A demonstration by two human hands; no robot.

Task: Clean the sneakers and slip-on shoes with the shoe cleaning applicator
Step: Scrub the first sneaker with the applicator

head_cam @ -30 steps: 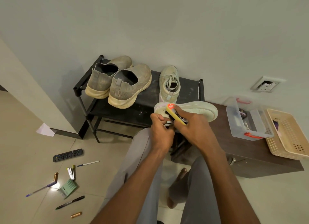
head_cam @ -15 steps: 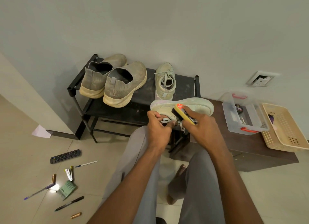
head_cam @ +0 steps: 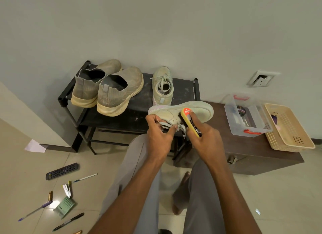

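Brushing the side of the held sneaker (head_cam: pixel 181 111) is the step in hand. The left hand (head_cam: pixel 159 135) pinches the shoe by its laces and tongue edge, sole turned toward the wall, just above the shoe rack (head_cam: pixel 122 118). The right hand (head_cam: pixel 207 137) is wrapped round the yellow-backed shoe brush (head_cam: pixel 190 123), bristles touching the upper near the eyelets. To do it well, I would keep the left grip firm so the shoe cannot twist, and use short strokes with light pressure. The second sneaker (head_cam: pixel 163 86) and the two slip-on shoes (head_cam: pixel 108 89) wait on the rack, apparently dusty.
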